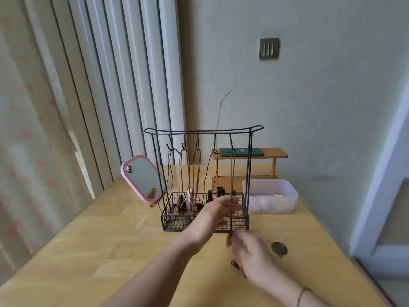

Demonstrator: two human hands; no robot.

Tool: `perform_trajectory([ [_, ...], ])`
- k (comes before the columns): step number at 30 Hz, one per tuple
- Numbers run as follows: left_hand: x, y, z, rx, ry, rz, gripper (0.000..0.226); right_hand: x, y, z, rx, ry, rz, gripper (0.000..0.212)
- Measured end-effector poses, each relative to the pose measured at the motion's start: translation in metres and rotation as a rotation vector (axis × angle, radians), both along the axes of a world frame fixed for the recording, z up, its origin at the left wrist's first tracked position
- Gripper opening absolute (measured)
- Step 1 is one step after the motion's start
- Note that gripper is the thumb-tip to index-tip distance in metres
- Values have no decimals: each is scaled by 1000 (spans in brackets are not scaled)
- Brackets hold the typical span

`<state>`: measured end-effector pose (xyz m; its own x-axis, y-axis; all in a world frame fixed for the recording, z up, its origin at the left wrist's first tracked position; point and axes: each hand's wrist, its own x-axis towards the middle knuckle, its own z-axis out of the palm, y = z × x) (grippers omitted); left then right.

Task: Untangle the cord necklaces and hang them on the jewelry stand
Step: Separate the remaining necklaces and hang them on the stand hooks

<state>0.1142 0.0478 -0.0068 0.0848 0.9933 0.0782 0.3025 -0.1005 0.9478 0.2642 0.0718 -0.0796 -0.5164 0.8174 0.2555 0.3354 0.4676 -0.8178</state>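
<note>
Stand (204, 178): five hooks, five cords hanging.
Left hand (218, 210): fingers straight, by the right-most cord (232, 173).
Right hand (250, 251): pinches that cord's bottom end.
Table edge (345, 251): at 3 o'clock, near the box (271, 196).

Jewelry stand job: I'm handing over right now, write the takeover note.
Left hand: reaching over the wire basket at the dark cord necklace; blurred, grip unclear.
Right hand: pinches the lower end of that cord in front of the basket, keeping it taut.
Jewelry stand: this cord runs up to the rightmost hook. Two brown cord necklaces and thin black cords already hang on the other hooks.
A round dark pendant lies loose on the table, right of the right hand.
Left: settle this cord, release, then deal with the pendant.
</note>
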Motion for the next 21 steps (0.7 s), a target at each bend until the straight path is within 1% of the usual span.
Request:
perform_trajectory([
  [2,9,-5,18,42,-115,-26,38,1,-10,-15,45,-155,90,22],
  [3,12,-7,25,84,-139,-43,35,2,-11,-16,77,-193,104,19],
  [4,15,-8,33,103,-188,-43,34,3,-10,-14,111,-237,105,18],
  [6,17,-9,47,124,-288,-22,35,4,-3,-6,172,-421,114,17],
  [8,18,-7,58,163,-340,7,37,2,9,3,192,-556,90,25],
  [9,19,-6,62,183,-349,19,37,0,17,7,197,-561,74,28],
  [11,22,-5,69,226,-349,34,37,-8,32,18,251,-559,34,24],
  [13,24,-4,75,261,-355,35,36,-18,46,37,347,-590,-29,18],
  [15,23,-3,81,304,-345,44,35,-29,59,57,462,-593,-145,19],
  [17,21,0,84,359,-297,63,36,-39,70,70,525,-586,-189,20],
  [19,20,3,83,387,-229,76,36,-46,84,72,463,-613,-166,18],
  [21,18,5,77,381,-196,86,34,-54,96,61,403,-650,-92,18],
])
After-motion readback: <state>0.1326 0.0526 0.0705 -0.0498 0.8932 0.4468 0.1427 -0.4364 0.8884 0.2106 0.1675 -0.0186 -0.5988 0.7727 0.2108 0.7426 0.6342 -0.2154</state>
